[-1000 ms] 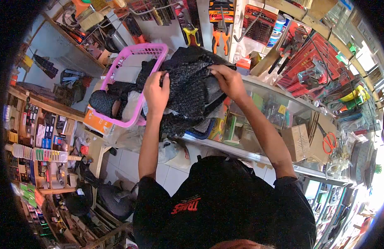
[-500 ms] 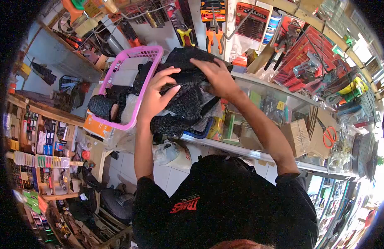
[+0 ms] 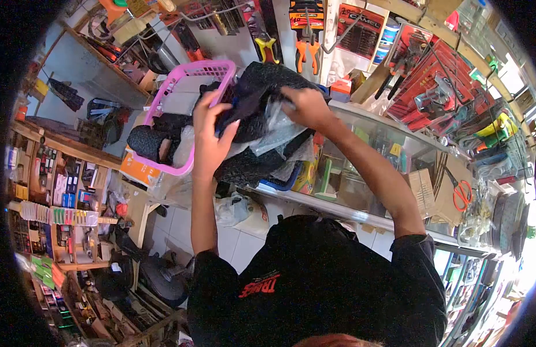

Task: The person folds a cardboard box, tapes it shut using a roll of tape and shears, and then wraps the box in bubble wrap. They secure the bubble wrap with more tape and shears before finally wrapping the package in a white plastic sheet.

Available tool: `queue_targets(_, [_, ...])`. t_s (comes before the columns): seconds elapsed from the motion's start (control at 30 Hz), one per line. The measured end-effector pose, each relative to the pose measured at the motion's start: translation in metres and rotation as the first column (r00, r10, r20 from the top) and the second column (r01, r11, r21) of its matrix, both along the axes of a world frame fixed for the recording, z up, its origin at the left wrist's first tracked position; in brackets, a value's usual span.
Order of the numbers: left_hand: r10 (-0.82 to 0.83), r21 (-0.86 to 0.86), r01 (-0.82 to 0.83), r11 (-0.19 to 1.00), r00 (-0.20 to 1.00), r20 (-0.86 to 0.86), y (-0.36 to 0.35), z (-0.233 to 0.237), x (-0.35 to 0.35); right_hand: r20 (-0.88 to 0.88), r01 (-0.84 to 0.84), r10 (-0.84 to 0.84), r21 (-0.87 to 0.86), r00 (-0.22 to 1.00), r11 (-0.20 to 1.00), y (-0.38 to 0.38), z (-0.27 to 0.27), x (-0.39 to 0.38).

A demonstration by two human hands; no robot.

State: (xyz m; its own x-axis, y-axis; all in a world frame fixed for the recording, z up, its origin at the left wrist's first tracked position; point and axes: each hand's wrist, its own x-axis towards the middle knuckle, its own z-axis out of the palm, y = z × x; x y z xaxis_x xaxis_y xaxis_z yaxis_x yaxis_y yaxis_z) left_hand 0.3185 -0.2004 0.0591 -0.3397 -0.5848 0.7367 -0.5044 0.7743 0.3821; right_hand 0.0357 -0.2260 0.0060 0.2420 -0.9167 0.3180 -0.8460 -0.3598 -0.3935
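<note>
A bulky heap of black bubble wrap [image 3: 245,168] lies on the glass counter, and a crumpled clear plastic piece [image 3: 276,130] shows among its folds. My right hand [image 3: 311,109] is closed at the upper right of the heap, gripping an edge of the black wrap just above the clear plastic. Its fingertips are partly hidden. Over the heap's left side, my left hand [image 3: 211,136] is open with fingers and thumb apart, beside the rim of a pink plastic basket [image 3: 174,81]. The basket holds black-wrapped bundles, including a rolled one [image 3: 145,144].
Under the heap is a blue tray edge [image 3: 282,184]. Farther right on the glass counter [image 3: 360,211] are cardboard [image 3: 421,188] and orange-handled scissors [image 3: 461,194]. Pliers [image 3: 307,55] and packaged tools hang behind. Shelves of small boxes [image 3: 65,191] stand at left.
My right hand has closed and shifted slightly right and down. The black wrap has been folded about, exposing clear plastic. My left hand stays open, a little lower and farther left.
</note>
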Motion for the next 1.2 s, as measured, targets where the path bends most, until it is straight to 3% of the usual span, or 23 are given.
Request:
queue_targets(0.03, [0.070,-0.069,-0.074,0.995,0.996,-0.056,0.006,0.001,0.002,0.173,0.084,-0.053,-0.177,0.984,0.981,-0.006,-0.008,-0.001])
queue_targets(0.13, [0.167,-0.203,-0.241,0.949,0.931,-0.325,0.020,-0.010,0.008,0.465,0.240,-0.177,-0.080,0.867,0.967,-0.026,-0.007,-0.007])
queue_targets(0.2, [0.116,-0.308,-0.268,0.913,0.893,-0.434,0.026,-0.027,0.012,0.576,0.269,-0.232,0.022,0.784,0.963,-0.022,-0.001,-0.010])
queue_targets(0.3, [0.150,-0.153,-0.178,0.972,0.972,-0.182,0.044,-0.039,0.006,0.751,0.194,-0.293,0.219,0.592,0.956,-0.027,0.003,-0.011])
queue_targets(0.37, [0.089,0.035,-0.090,0.995,0.996,0.026,0.036,-0.051,-0.002,0.808,0.192,-0.244,0.165,0.536,0.967,-0.041,-0.009,-0.009])
queue_targets(0.4, [0.133,0.054,-0.138,0.989,0.988,0.077,0.034,-0.058,-0.006,0.834,0.192,-0.216,0.135,0.507,0.972,-0.044,-0.011,-0.008])
queue_targets(0.5, [0.257,0.052,-0.264,0.963,0.959,0.122,0.023,-0.067,-0.022,0.694,0.267,-0.243,0.076,0.677,0.961,-0.015,0.032,0.003])
queue_targets(0.53, [0.296,0.045,-0.303,0.952,0.948,0.119,0.018,-0.068,-0.027,0.675,0.255,-0.211,0.036,0.707,0.966,-0.021,0.026,0.000])
queue_targets(0.6, [0.272,0.102,-0.309,0.946,0.923,0.274,-0.004,-0.077,0.003,0.631,0.232,-0.157,-0.036,0.760,0.972,-0.037,-0.003,-0.006])
queue_targets(0.63, [0.291,0.177,-0.343,0.923,0.920,0.265,-0.003,-0.068,0.008,0.533,0.195,-0.135,-0.059,0.835,0.979,-0.039,-0.006,-0.012])
queue_targets(0.7, [0.282,0.236,-0.338,0.911,0.929,0.240,0.004,-0.047,0.026,0.535,0.165,-0.113,-0.052,0.837,0.985,-0.040,-0.012,-0.019])
queue_targets(0.73, [0.278,0.299,-0.371,0.879,0.909,0.309,0.007,-0.028,0.037,0.537,0.148,-0.100,-0.046,0.838,0.988,-0.038,-0.013,-0.020])
queue_targets(0.77, [0.246,0.316,-0.326,0.891,0.932,0.266,0.010,-0.017,0.050,0.524,0.137,-0.061,-0.107,0.849,0.985,-0.033,-0.011,-0.021])
queue_targets(0.87, [0.201,0.329,-0.245,0.912,0.966,0.162,0.016,0.011,0.074,0.499,0.000,-0.006,0.012,0.866,1.000,-0.033,-0.011,-0.031])
queue_targets(1.0, [0.159,0.306,-0.173,0.936,0.985,0.072,0.023,0.018,0.091,0.422,0.095,-0.078,-0.018,0.903,0.995,-0.029,-0.019,-0.029])
queue_targets(1.07, [0.224,0.300,-0.211,0.930,0.975,-0.009,0.032,0.023,0.097,0.391,0.139,-0.094,-0.090,0.916,0.986,-0.032,-0.027,-0.028])
queue_targets(1.2, [0.358,0.336,-0.261,0.905,0.894,-0.270,0.049,0.023,0.120,0.358,0.232,-0.199,-0.049,0.912,0.972,-0.031,-0.022,-0.022])
